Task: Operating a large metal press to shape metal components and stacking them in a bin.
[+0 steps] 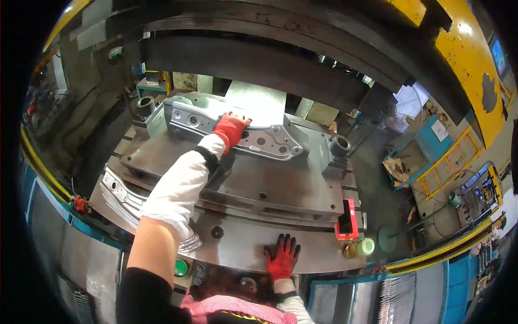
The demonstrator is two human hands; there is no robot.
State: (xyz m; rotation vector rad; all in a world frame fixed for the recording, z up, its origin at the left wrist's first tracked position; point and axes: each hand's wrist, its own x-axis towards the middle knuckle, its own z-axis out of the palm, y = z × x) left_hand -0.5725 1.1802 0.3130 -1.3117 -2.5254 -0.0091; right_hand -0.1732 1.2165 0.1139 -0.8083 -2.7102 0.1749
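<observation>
A long silver stamped metal part (pixel 261 141), pierced with several round holes, sits on the raised block of the press die (pixel 243 181). My left hand (pixel 232 130), in a red glove with dark fingertips, reaches far forward, its fingers curled at the part's upper edge near the middle. Part of the panel is hidden beneath that hand. My right hand (pixel 282 257), gloved the same way, lies flat with spread fingers on the steel bed plate (pixel 243 237) at the near edge, holding nothing. A stack of similar stamped parts (pixel 120 193) lies under my left forearm.
The heavy press ram (pixel 253 59) hangs above the die. Steel guide bushings (pixel 340 146) stand at its corners. Near my right hand are a red box (pixel 347 220) and a bottle with a pale green cap (pixel 366 247). A green button (pixel 181 268) sits below the bed.
</observation>
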